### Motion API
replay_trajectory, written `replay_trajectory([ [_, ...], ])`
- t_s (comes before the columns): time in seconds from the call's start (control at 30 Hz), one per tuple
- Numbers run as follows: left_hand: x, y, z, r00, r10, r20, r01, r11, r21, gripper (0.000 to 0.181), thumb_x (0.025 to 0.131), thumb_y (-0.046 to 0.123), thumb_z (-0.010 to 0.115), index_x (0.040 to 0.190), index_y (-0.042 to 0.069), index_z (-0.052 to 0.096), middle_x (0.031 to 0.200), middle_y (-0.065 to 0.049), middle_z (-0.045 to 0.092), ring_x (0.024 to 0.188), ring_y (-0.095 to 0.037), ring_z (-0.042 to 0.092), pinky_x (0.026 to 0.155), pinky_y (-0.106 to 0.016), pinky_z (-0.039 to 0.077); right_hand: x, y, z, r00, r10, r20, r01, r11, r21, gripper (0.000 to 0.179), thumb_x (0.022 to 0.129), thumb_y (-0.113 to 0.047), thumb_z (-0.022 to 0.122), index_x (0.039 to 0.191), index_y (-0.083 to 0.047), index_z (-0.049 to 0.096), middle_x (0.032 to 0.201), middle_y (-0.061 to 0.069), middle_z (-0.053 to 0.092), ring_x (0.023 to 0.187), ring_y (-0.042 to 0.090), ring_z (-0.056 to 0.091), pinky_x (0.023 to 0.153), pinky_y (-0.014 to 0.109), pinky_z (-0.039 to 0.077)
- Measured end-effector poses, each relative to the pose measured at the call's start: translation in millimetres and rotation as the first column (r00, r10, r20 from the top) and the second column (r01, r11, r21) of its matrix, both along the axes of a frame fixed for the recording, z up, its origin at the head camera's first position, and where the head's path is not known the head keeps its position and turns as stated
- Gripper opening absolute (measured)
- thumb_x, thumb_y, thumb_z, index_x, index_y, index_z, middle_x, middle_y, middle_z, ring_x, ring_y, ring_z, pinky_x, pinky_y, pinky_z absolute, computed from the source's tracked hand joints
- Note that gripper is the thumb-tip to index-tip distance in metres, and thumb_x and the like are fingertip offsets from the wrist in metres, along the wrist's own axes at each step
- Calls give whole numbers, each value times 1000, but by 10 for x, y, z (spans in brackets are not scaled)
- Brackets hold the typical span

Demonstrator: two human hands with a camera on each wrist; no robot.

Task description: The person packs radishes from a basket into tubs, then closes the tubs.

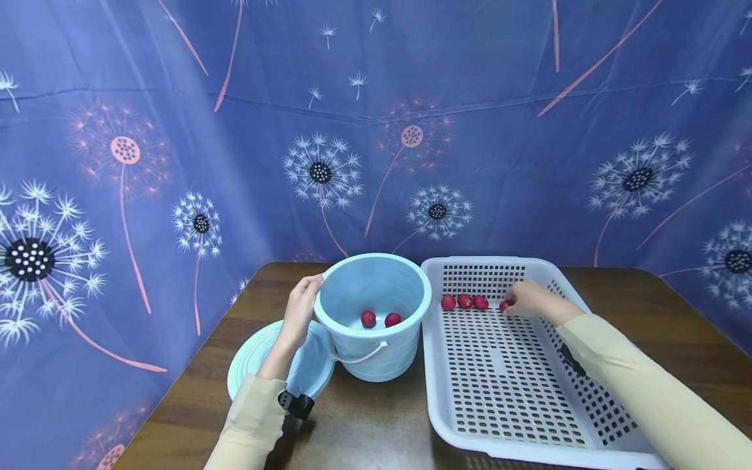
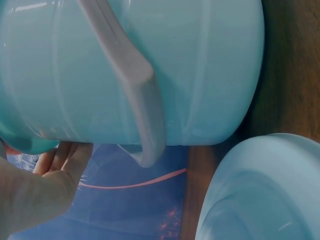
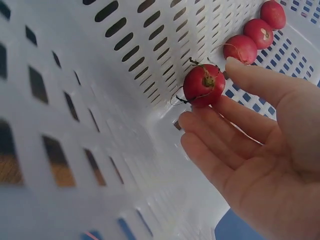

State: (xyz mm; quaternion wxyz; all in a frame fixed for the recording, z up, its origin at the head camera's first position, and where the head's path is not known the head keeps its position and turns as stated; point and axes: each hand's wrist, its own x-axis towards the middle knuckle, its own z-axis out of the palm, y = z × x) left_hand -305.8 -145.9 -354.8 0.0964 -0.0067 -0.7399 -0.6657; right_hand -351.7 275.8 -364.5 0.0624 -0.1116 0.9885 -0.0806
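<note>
My left hand [image 1: 301, 307] grips the rim of a light blue bucket [image 1: 376, 359] at its left side. In the left wrist view, the fingers [image 2: 75, 157] lie against the bucket's outer wall, and the white handle [image 2: 135, 80] hangs down. Two red radishes [image 1: 368, 318] lie on the bucket's floor. Inside a white slotted basket, my right hand [image 1: 527, 300] has a red radish [image 3: 204, 86] at its fingertips, thumb on one side and fingers under the other. This radish has thin stringy roots and is close to the basket's wall. Three more radishes [image 3: 240, 49] sit beside it in a row.
The white basket [image 1: 431, 365] stands right of the bucket on a brown wooden table [image 1: 352, 424]. A light blue round lid [image 1: 247, 356] lies left of the bucket, under my left forearm. Behind the table hangs a blue cloth [image 1: 352, 78] with dandelion prints.
</note>
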Motion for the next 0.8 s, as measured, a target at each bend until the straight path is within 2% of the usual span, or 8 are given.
replay_trajectory([
  [0.2,3,-1,-15,1000,2,7,-2,1000,0,38,99,26,42,121,-3,52,130,-19,51,118,-29,49,93,-33,41,0,11,-9,1000,7,-12,-7,1000,17,34,75,-10,73,101,11,62,82,16,63,77,27,60,70,40,51],
  [0.4,-5,8,-3,1000,4,0,-4,1000,3,39,99,26,42,121,-4,52,131,-20,51,119,-29,48,94,-34,40,16,16,1,1000,20,6,-20,1000,6,23,72,-8,73,89,5,65,79,12,62,72,22,57,66,36,49],
  [0.63,-10,10,14,1000,11,2,-11,1000,0,39,99,27,43,121,-3,53,130,-19,52,117,-29,50,89,-29,41,25,-28,-5,1000,9,19,-9,1000,-13,29,69,-10,79,84,0,56,80,12,60,73,21,56,66,35,49],
  [0.8,-16,4,10,1000,5,1,-5,1000,-1,39,99,27,43,120,-4,53,130,-20,52,117,-29,50,89,-29,41,16,-26,-24,999,1,35,-1,1000,-1,28,70,-11,78,86,1,59,80,11,61,72,20,56,63,33,49],
])
